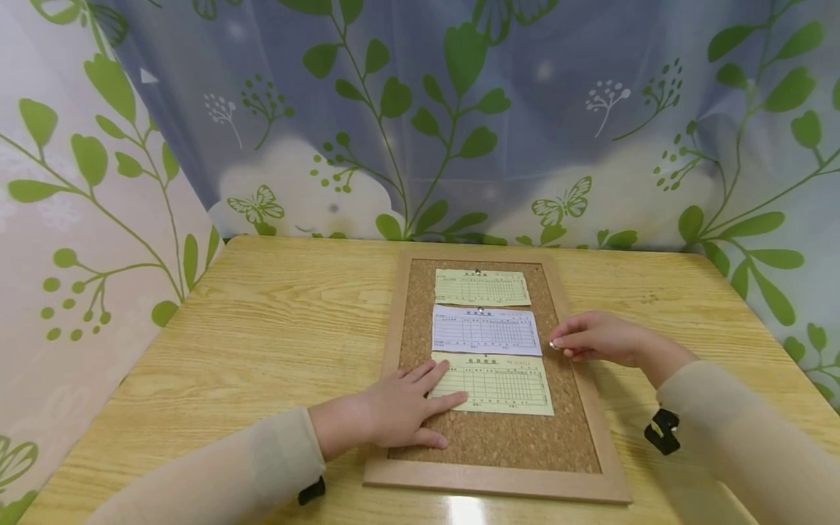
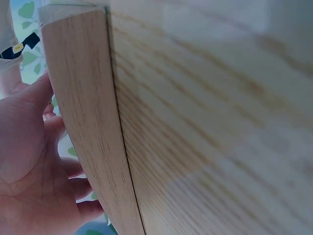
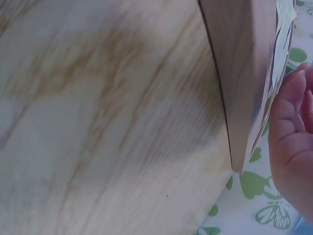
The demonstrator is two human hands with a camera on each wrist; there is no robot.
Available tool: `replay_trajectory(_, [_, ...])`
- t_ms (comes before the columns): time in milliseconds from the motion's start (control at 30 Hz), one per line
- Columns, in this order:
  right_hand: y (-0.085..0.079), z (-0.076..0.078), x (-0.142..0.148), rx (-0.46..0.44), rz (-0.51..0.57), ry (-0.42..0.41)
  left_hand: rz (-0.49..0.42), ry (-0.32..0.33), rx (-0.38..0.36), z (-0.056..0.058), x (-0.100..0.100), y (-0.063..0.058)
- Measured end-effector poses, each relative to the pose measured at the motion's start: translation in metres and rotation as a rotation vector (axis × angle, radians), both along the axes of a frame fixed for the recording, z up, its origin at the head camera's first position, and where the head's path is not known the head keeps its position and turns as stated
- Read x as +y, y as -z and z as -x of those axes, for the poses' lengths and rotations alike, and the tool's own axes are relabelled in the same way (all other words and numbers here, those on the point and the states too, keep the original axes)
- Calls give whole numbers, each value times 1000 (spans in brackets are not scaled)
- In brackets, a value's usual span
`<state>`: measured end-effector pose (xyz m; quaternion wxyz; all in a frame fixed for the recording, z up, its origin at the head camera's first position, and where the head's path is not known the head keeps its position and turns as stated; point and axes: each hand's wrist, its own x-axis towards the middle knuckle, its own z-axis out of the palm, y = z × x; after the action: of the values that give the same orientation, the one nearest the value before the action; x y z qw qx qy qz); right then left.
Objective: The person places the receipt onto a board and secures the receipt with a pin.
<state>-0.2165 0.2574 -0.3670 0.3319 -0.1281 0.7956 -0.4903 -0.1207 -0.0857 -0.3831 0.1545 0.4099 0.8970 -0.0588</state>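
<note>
A framed cork board [image 1: 492, 446] lies on the table with three printed slips in a column: a yellow slip [image 1: 482, 289] at the top, a pale lilac slip [image 1: 485, 332] in the middle and another yellow slip [image 1: 502, 386] below. Shiny thumbtacks sit at the top edges of the upper slip [image 1: 477, 272] and the middle one. My left hand [image 1: 399, 410] lies with spread fingers on the lower slip's left side and the cork. Beside the middle slip's right edge, my right hand [image 1: 600, 337] pinches a small silvery thumbtack [image 1: 553, 345], partly hidden by the fingertips.
The wooden table [image 1: 262, 321] extends on both sides of the board. A patterned curtain [image 1: 420, 146] hangs behind it, with another leafy sheet [image 1: 79, 219] on the left. The board's raised wooden frame [image 2: 85, 98] shows up close in the left wrist view.
</note>
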Motion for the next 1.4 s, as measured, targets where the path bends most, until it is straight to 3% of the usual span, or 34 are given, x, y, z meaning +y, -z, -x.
replay_trajectory(933, [4, -2, -40, -11, -17, -46, 17, -8, 4, 0, 0, -2])
replay_trajectory(1400, [6, 1, -52, -88, 15, -69, 18, -14, 3, -1, 1, -3])
